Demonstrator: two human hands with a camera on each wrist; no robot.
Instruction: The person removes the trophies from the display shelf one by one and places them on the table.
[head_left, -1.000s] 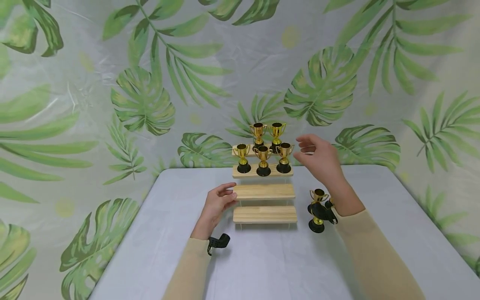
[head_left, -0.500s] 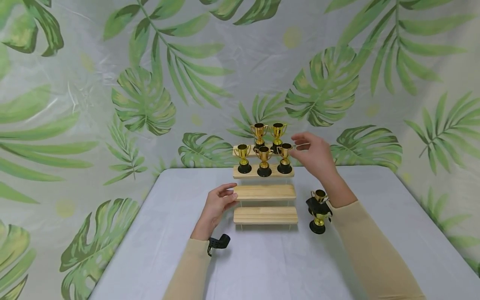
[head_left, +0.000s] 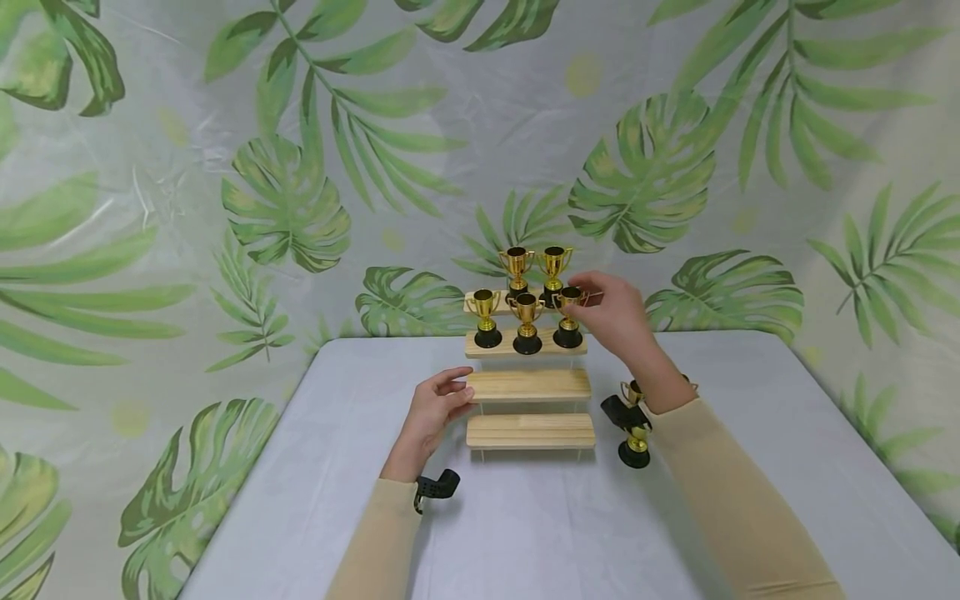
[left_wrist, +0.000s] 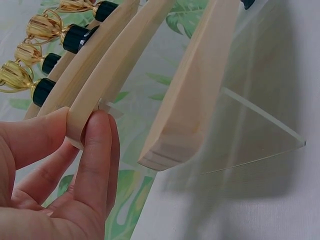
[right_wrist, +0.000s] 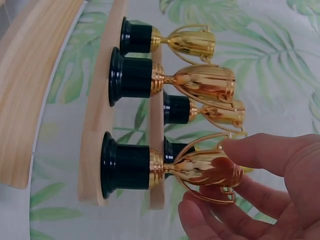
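Note:
A stepped wooden display stand (head_left: 529, 429) has pale boards on clear supports. My left hand (head_left: 431, 408) pinches the left end of its second-lowest board (left_wrist: 117, 57) between thumb and fingers. At the right end of the board above, my right hand (head_left: 617, 315) holds a small gold trophy cup (right_wrist: 127, 167) with a black base by its upper part, thumb on one side and fingers on the other. That trophy stands upright, its base on the board. Beside it on the same board are a middle trophy (head_left: 527, 337) and a left trophy (head_left: 487, 333).
Two trophies, one of them this back right trophy (head_left: 553, 262), stand on the top board. More trophies stand on the white-covered table (head_left: 517, 533) at the right, such as this front trophy (head_left: 634, 454), partly hidden by my right wrist and its camera. A leaf-patterned cloth (head_left: 420, 167) hangs behind.
My right hand has moved left, from beside the right-hand trophy on the second board from the top to holding its cup. My left hand keeps its place on the stand.

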